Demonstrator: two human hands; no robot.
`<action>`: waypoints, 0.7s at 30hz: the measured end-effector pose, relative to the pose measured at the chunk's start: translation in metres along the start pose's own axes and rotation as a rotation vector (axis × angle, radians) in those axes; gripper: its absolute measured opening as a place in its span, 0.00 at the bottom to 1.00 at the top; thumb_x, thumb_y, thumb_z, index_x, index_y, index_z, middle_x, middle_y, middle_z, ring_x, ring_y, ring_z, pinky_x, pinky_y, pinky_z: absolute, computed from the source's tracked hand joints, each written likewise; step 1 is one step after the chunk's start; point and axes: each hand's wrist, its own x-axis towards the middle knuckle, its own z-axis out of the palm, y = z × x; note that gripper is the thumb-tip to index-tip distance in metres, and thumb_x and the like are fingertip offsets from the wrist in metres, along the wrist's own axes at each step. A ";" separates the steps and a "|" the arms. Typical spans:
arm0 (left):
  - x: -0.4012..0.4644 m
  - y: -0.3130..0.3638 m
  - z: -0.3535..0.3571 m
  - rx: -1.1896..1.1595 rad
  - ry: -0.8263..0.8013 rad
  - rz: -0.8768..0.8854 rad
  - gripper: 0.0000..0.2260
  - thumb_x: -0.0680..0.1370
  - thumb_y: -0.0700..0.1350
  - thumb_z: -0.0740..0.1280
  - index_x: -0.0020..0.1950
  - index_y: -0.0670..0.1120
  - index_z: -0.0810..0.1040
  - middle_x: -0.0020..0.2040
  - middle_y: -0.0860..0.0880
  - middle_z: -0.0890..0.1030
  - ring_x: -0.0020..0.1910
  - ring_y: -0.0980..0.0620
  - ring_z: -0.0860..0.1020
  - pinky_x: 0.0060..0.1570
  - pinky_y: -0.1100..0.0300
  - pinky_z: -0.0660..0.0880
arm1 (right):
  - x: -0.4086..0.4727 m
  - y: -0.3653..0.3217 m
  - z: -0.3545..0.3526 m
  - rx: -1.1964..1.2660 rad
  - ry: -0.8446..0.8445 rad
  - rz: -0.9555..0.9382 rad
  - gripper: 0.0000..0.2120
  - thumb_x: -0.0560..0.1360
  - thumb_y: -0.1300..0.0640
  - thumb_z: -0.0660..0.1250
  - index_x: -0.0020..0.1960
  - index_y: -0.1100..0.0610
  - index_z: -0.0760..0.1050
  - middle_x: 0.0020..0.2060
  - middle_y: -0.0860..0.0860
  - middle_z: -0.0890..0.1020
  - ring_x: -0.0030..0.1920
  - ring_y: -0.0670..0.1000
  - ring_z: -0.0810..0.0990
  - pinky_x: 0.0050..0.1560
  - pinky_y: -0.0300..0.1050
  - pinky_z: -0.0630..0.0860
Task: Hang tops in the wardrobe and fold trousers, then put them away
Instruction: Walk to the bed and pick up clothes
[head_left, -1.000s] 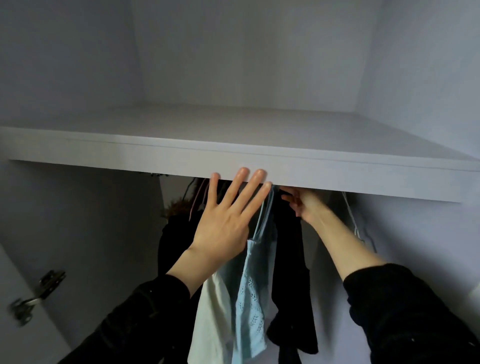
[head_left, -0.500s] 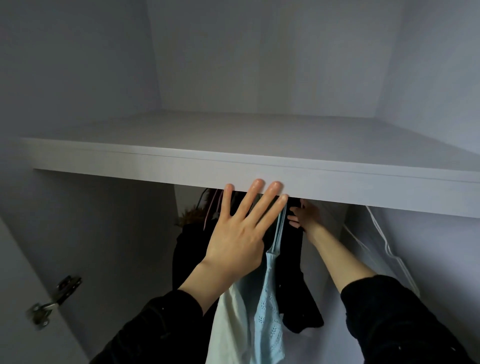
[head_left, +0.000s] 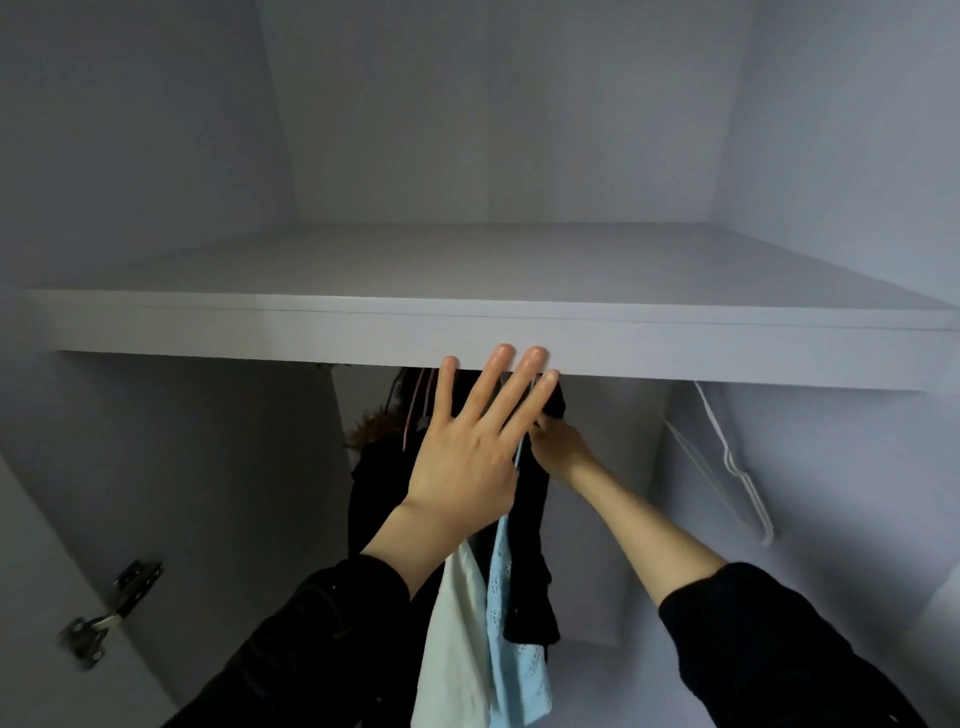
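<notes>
1. Since the earlier frames, the right hand (head_left: 563, 448) is being seen drawn in against the black top (head_left: 535, 525), where before it was reaching up beside it under the shelf (head_left: 467, 332); the left hand (head_left: 467, 457) is being kept raised with its fingers spread, as before.
2. Left fingertips (head_left: 501, 358) are being shown straight and fanned apart, overlapping the shelf's front edge in this view; whether they are touching it cannot be told.
3. Right fingers are being hidden behind the left hand and the dark cloth, so whether they are pinching the garment or its hanger cannot be told.
4. Black fabric is being seen hanging in a narrow, bunched column below the shelf, its ruffled lower hem ending near a pale blue eyelet camisole (head_left: 511, 623).
5. That camisole is being seen dangling by a thin strap, just beside a white top (head_left: 457, 649) on its left.
6. Darker garments, one with a fur-trimmed collar (head_left: 371, 434), are being seen further left, with a pink hanger (head_left: 418, 410) above them.
7. A white wire hanger (head_left: 737, 467) is being seen well apart at the right of the wardrobe, and a metal door hinge (head_left: 111, 610) at lower left.
</notes>
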 end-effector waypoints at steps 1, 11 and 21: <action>-0.001 0.001 -0.003 -0.022 -0.005 0.004 0.42 0.66 0.40 0.66 0.77 0.46 0.51 0.76 0.47 0.50 0.76 0.44 0.49 0.70 0.36 0.46 | -0.011 0.000 0.002 0.005 -0.011 0.002 0.22 0.82 0.60 0.49 0.76 0.57 0.55 0.71 0.58 0.67 0.67 0.58 0.70 0.62 0.46 0.67; -0.144 -0.003 -0.001 -0.416 -0.339 -0.331 0.29 0.78 0.38 0.58 0.77 0.47 0.52 0.78 0.46 0.51 0.77 0.48 0.41 0.73 0.52 0.39 | -0.170 -0.020 0.090 -0.126 0.092 -0.211 0.22 0.78 0.60 0.57 0.72 0.57 0.65 0.73 0.53 0.63 0.69 0.56 0.66 0.66 0.50 0.67; -0.429 0.003 -0.112 -0.290 -0.615 -1.042 0.23 0.79 0.41 0.58 0.74 0.48 0.62 0.73 0.48 0.66 0.72 0.50 0.65 0.67 0.58 0.62 | -0.300 -0.135 0.227 -0.082 -0.564 -0.637 0.18 0.81 0.55 0.55 0.69 0.57 0.67 0.68 0.52 0.70 0.67 0.53 0.69 0.65 0.45 0.64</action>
